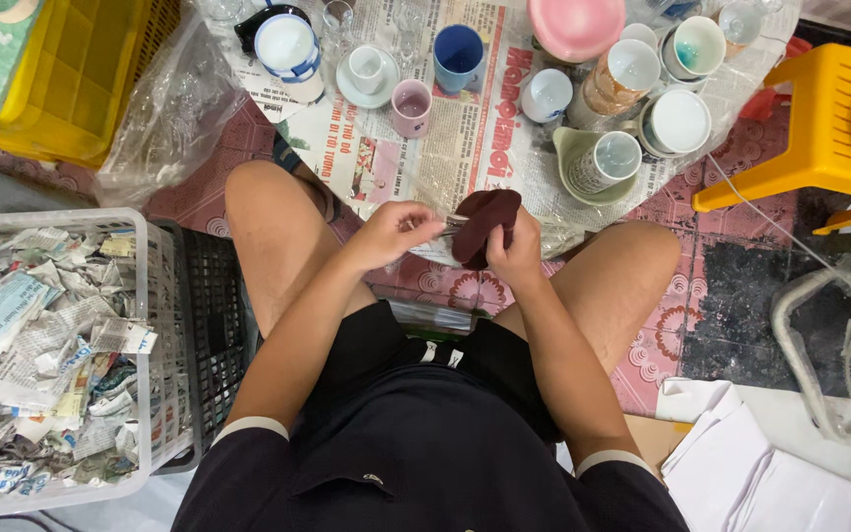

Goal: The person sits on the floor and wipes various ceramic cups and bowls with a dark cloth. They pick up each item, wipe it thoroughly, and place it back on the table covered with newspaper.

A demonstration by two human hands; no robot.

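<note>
Nearest, white paper sheets [741,473] lie on the floor at right; a grey basket [145,325] of crumpled newspaper [41,355] stands at left. Between the knees, the left hand [391,234] pinches a small clear glass item [455,225], fingers closed on its end, while the right hand [516,251] clenches a dark maroon cloth [483,225] around it. Judged from this, wiping is under way on one piece. Beyond, a spread newspaper sheet [465,138] carries many pieces: blue mug [458,57], pink cup [412,106], white cup on saucer [367,73], pink bowl [577,26]. A yellow stool [819,128] crowds the far right, a yellow crate [71,69] the far left.
</note>
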